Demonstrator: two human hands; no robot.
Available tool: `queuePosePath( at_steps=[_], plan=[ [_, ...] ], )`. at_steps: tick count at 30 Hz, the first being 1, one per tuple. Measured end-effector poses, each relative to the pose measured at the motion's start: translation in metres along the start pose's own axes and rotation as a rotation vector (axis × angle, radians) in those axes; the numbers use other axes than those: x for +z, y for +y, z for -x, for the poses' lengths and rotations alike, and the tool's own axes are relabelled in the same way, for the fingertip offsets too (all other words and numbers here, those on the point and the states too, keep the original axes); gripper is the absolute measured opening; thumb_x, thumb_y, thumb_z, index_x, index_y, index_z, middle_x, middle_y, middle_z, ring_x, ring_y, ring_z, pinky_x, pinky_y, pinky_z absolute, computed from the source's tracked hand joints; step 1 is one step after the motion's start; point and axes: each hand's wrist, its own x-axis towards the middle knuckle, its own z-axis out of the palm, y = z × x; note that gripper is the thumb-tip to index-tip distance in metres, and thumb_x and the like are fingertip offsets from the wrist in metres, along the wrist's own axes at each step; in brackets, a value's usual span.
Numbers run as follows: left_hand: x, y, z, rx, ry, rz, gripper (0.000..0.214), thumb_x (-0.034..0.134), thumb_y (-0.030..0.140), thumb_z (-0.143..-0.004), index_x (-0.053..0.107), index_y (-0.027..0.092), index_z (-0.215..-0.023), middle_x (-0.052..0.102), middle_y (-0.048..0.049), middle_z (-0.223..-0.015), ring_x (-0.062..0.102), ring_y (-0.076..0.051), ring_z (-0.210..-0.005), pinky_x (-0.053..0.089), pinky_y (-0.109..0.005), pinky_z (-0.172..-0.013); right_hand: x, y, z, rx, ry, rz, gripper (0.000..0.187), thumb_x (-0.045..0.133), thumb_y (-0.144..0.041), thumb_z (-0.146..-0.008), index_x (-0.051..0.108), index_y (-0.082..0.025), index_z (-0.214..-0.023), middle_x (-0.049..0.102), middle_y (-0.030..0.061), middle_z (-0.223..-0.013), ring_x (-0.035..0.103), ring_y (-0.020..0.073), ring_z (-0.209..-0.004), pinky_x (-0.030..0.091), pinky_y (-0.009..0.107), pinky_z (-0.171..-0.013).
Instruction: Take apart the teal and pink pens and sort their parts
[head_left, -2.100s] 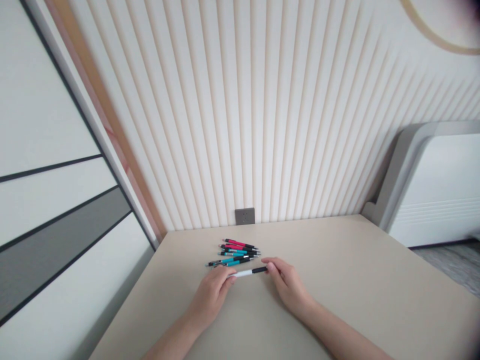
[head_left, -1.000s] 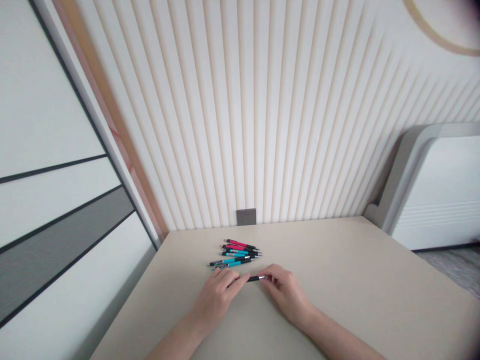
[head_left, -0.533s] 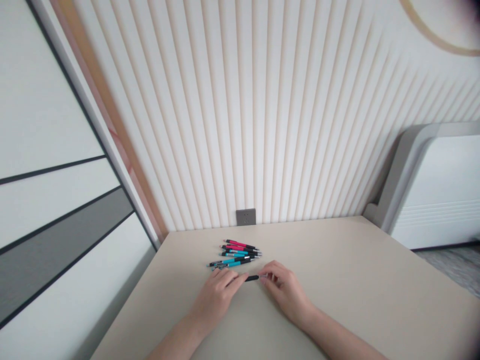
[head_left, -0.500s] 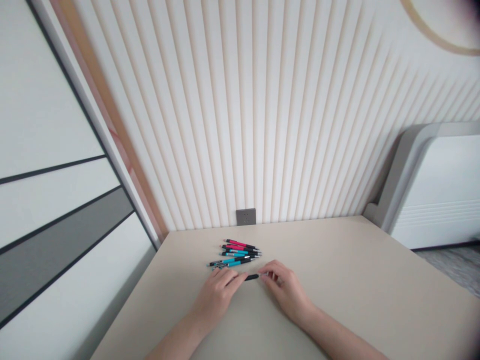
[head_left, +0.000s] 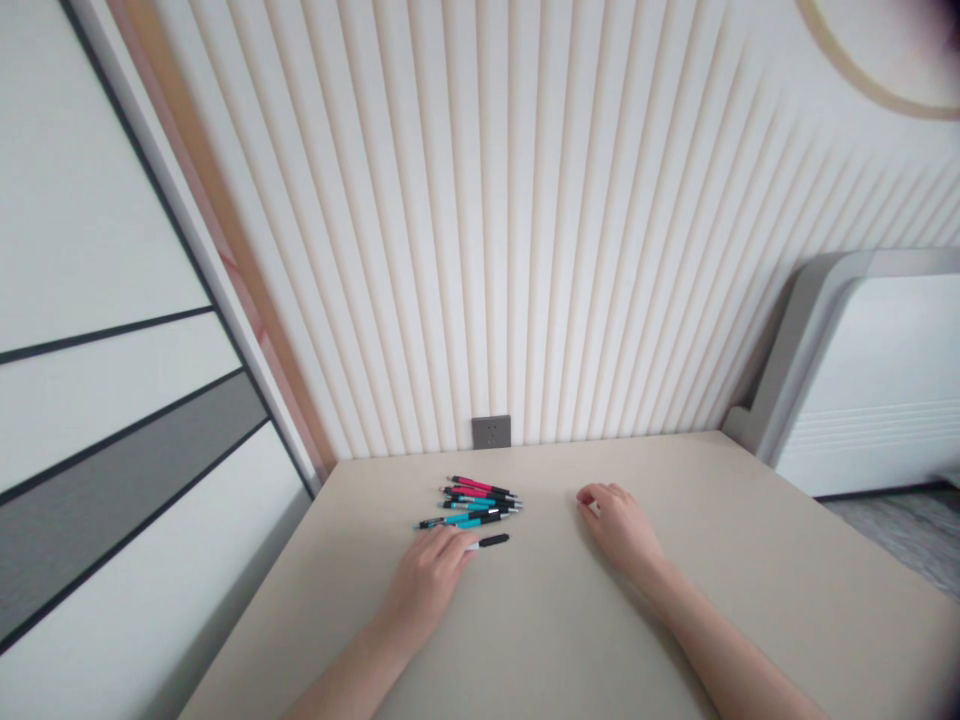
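My left hand is closed around a pen. Its black grip and a bit of pale barrel stick out to the right of my fingers, and no silver tip shows at the black end. Just beyond the hand lies a loose pile of pens, with a red pen at the back and a turquoise pen closest to my fingers. Well to the right, my right hand rests low over the table, thumb and fingers curled together. Whatever may be between those fingertips is hidden or too small to name.
The beige table reaches back to a ribbed white wall. A dark socket sits on the wall just above the table edge. At left stands a white and grey panel; a pale headboard-like piece is at right.
My right hand has moved away from the pen, to the right and slightly back. The pen's silver end no longer shows. My left hand still holds the pen, shifted slightly left.
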Motion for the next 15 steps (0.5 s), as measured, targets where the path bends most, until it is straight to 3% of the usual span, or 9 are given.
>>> queuePosePath(
  at_steps=[8,15],
  plan=[
    [0.002,-0.001,0.002,-0.038,0.011,0.019,0.022,0.043,0.023,-0.098,0.061,0.022,-0.11,0.065,-0.0049,-0.099,0.066,-0.018,-0.087,0.055,-0.03,-0.076,-0.003,0.014,0.0,0.023,-0.035,0.006,0.015,0.051,-0.02,-0.082,0.066,-0.02,-0.086,0.069,0.0057,-0.087,0.061,0.021,-0.086,0.041,0.029,-0.076],
    [0.004,-0.002,0.005,-0.041,-0.066,0.008,0.042,0.037,0.006,-0.092,0.055,0.024,-0.126,0.06,-0.0078,-0.111,0.065,-0.019,-0.097,0.056,-0.033,-0.085,0.003,0.022,0.001,0.039,-0.053,-0.056,0.03,0.051,-0.016,-0.078,0.065,-0.021,-0.104,0.069,0.0046,-0.09,0.062,0.0201,-0.087,0.042,0.029,-0.076]
  ],
)
